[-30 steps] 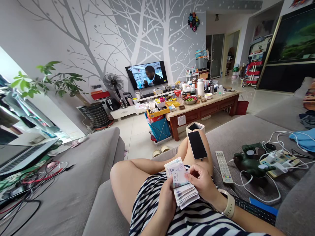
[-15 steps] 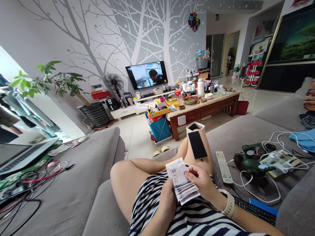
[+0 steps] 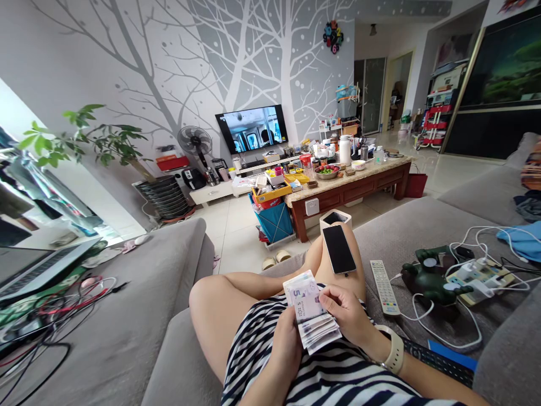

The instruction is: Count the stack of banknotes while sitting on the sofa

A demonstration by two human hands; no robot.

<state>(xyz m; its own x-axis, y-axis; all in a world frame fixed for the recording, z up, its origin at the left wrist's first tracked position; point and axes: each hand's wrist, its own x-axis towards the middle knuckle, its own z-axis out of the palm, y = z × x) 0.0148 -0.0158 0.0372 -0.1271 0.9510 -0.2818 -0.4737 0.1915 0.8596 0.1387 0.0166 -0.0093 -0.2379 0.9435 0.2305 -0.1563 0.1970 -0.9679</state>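
I sit cross-legged on a grey sofa (image 3: 127, 338) in a striped dress. My left hand (image 3: 285, 344) grips a fanned stack of banknotes (image 3: 310, 316) from below, over my lap. My right hand (image 3: 349, 316), with a pale watch band on its wrist, pinches the top note at its right edge. A black phone (image 3: 338, 249) lies face up on my right knee, just beyond the notes.
A white remote (image 3: 384, 286), a green toy figure (image 3: 431, 279) and a power strip (image 3: 479, 276) with white cables lie on the sofa at right. A laptop (image 3: 38, 265) and cables sit at left. A cluttered wooden coffee table (image 3: 350, 189) and a television (image 3: 251, 128) stand ahead.
The notes shift slightly in my hands as my right fingers work the top one; the stack stays over my lap. The picture on the television has changed.
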